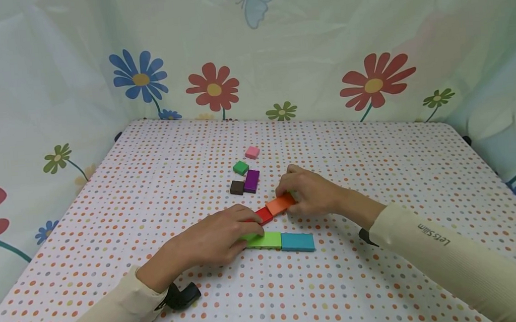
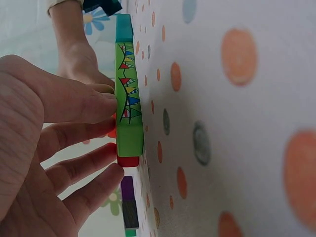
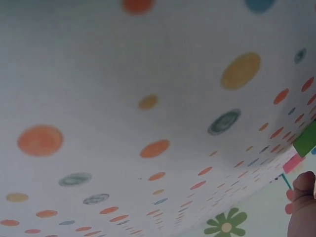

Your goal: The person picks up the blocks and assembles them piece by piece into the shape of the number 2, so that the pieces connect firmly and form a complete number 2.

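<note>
My left hand (image 1: pixel 220 234) reaches over the left end of a light green block (image 1: pixel 266 240) printed with bunting. In the left wrist view, its thumb (image 2: pixel 101 104) touches that block's edge. Its other fingers extend to the red block (image 1: pixel 264 215) behind, covering part of it. My right hand (image 1: pixel 310 192) pinches an orange block (image 1: pixel 280 204) at the red block's right end. A sliver of green shows beneath its fingers. Only a fingertip (image 3: pixel 303 183) appears in the right wrist view. A teal block (image 1: pixel 298 242) adjoins the light green block's right end.
Farther back lie a purple block (image 1: pixel 252 181), a dark brown block (image 1: pixel 237 187), a green block (image 1: pixel 241 167) and a pink block (image 1: pixel 252 152). A dotted cloth (image 1: pixel 363 284) covers the table. Flower-printed curtains (image 1: pixel 304 51) hang around its back and sides.
</note>
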A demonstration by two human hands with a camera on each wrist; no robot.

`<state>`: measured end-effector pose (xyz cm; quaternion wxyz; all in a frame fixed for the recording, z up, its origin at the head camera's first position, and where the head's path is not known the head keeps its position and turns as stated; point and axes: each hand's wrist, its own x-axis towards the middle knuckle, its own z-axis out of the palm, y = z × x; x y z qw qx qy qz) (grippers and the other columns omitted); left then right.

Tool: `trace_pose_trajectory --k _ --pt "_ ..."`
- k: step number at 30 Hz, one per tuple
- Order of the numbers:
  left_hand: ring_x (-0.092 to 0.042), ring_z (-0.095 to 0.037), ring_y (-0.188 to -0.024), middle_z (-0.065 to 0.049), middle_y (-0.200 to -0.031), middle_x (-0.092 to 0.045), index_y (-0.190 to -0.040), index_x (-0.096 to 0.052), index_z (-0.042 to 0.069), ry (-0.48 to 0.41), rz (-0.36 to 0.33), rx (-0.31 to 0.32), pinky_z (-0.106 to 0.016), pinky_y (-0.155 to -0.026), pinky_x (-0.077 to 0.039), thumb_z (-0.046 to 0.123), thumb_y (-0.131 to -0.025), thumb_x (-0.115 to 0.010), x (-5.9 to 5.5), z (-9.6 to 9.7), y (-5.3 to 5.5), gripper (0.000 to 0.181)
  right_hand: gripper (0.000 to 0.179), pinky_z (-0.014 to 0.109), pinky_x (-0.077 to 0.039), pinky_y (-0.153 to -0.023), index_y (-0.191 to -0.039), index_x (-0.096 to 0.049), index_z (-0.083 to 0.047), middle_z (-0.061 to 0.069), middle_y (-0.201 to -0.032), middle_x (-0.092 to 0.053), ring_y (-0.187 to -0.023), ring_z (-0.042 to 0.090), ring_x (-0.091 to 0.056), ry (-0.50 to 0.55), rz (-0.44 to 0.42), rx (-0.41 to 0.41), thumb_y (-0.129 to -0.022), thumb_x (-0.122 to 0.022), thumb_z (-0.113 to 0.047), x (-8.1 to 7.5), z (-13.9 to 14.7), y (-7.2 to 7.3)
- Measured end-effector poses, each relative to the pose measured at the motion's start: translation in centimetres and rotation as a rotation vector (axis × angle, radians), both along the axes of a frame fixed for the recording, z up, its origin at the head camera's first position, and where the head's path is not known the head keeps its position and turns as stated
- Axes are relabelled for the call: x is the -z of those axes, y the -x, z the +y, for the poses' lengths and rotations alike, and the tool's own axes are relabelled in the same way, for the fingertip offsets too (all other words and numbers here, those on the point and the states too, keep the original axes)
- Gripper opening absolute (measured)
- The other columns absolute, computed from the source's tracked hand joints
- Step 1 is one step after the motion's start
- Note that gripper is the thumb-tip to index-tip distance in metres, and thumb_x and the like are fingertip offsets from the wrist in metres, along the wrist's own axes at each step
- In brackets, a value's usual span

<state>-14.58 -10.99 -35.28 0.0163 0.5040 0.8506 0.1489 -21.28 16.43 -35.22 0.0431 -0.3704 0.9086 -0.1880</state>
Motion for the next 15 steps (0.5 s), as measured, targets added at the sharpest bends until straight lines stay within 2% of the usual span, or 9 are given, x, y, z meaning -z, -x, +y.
trace_pose_trajectory --k 15 --pt "-0.054 -0.017 -0.122 0.002 -0.127 -0.063 -0.117 -0.071 0.019 0.009 -0.007 -0.006 -0.036 -0.107 -0.045 0.010 -0.095 -0.066 -0.01 0.04 -0.03 0.024 0.026 0.033 -0.046 -0.078 -0.105 -0.077 -0.014 -0.008 -0.101 -0.070 -0.093 0.014 -0.045 -0.022 0.015 -0.024 -0.079 -0.078 -0.012 0.16 0.03 -0.02"
